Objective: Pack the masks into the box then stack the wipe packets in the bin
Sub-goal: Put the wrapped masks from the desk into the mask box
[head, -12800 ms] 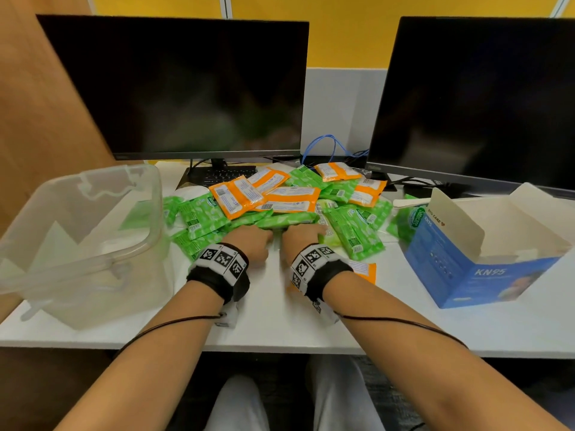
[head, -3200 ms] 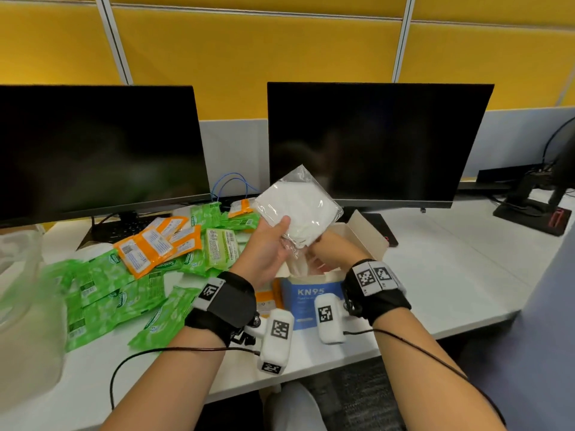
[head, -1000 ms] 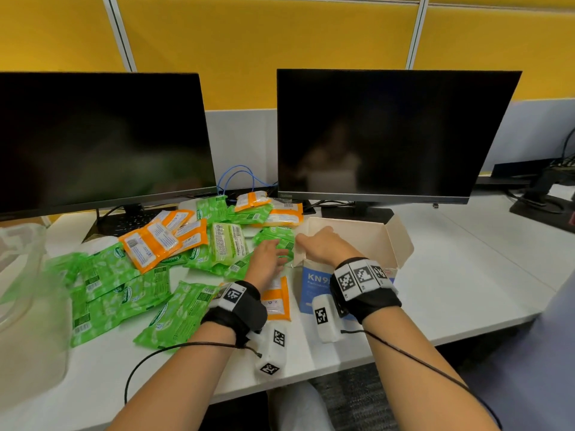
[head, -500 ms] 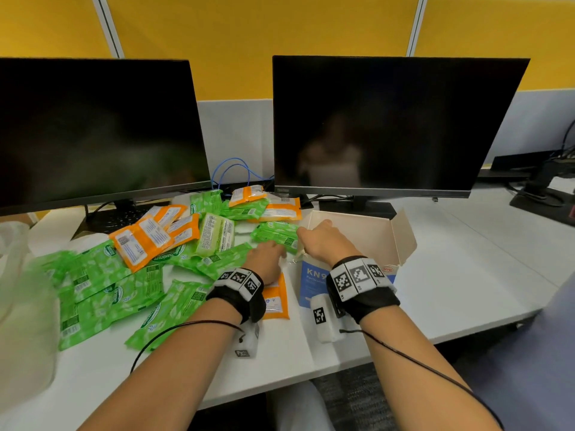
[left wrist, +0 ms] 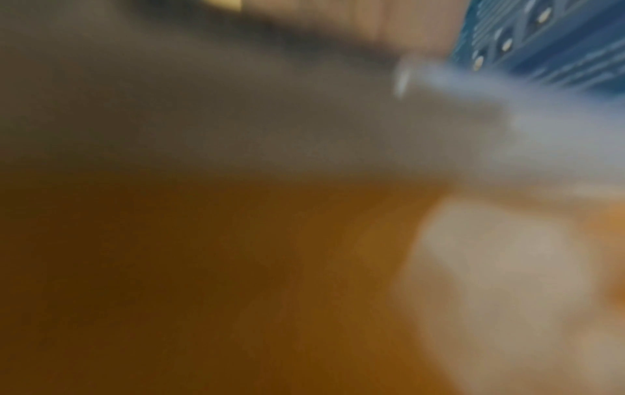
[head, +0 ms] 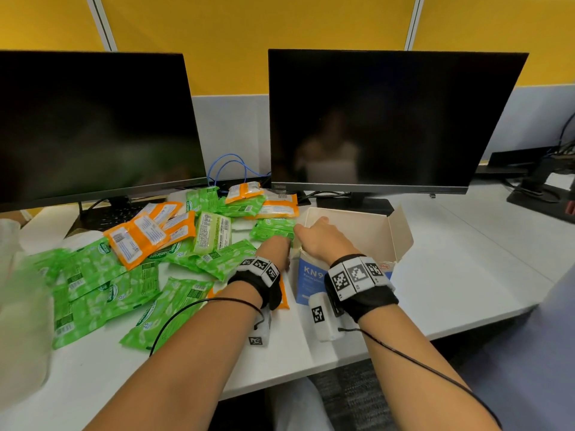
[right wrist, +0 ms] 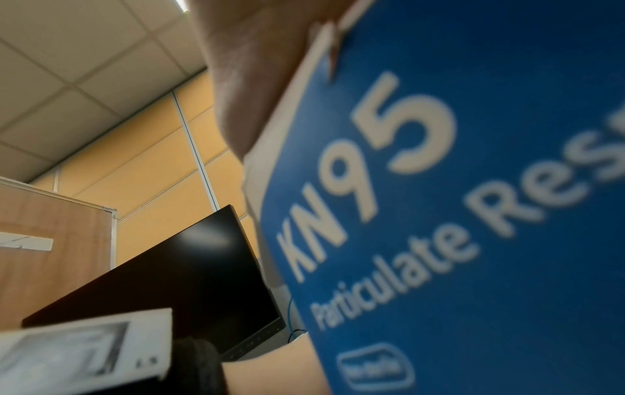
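The blue KN95 mask box stands open on the white desk, its blue front filling the right wrist view. My right hand lies over the box's left rim, thumb outside and fingers reaching inside, gripping that wall. My left hand sits low against the box's left side; its fingers are hidden and the left wrist view is a blur with a corner of the box. Green wipe packets and orange wipe packets lie scattered to the left. No mask shows.
A clear plastic bin stands at the far left edge. Two dark monitors rise behind the packets and box, with blue cables between them. Bare desk stretches right of the box.
The wrapped mask both hands held up earlier is out of sight. My left hand has slid right off the green packets to the box's left side. The right hand stays on the box.
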